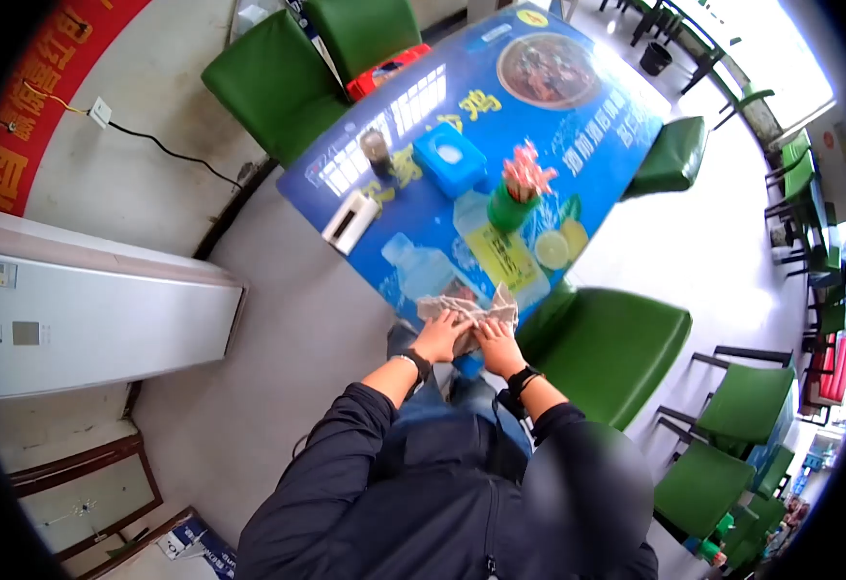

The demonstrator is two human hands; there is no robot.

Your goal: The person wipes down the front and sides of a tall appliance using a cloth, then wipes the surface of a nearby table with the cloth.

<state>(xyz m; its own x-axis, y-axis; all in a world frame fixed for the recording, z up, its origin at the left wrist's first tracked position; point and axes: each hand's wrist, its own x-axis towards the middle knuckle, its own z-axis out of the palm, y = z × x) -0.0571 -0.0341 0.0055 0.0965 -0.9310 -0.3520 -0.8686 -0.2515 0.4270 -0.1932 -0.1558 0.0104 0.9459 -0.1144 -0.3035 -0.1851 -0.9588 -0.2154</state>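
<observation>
Both of my hands are on a crumpled, light-coloured cloth [471,307] at the near edge of the blue printed table [346,145]. My left hand [442,335] presses on its left part, fingers pointing away from me. On the right part rests my right hand [497,345], close beside the left. Beyond the cloth stand a green cup [510,210] with pink-wrapped sticks in it, a blue tissue box [450,158], a white box [350,221] and a small dark-topped jar [376,150]. What lies under my fingers is hidden.
A green chair [607,343] stands close at the right, and another [670,159] is by the table's right side. Two green chairs [268,87] are at the far left side, with a red item [386,70] nearby. A white cabinet [104,324] stands at the left.
</observation>
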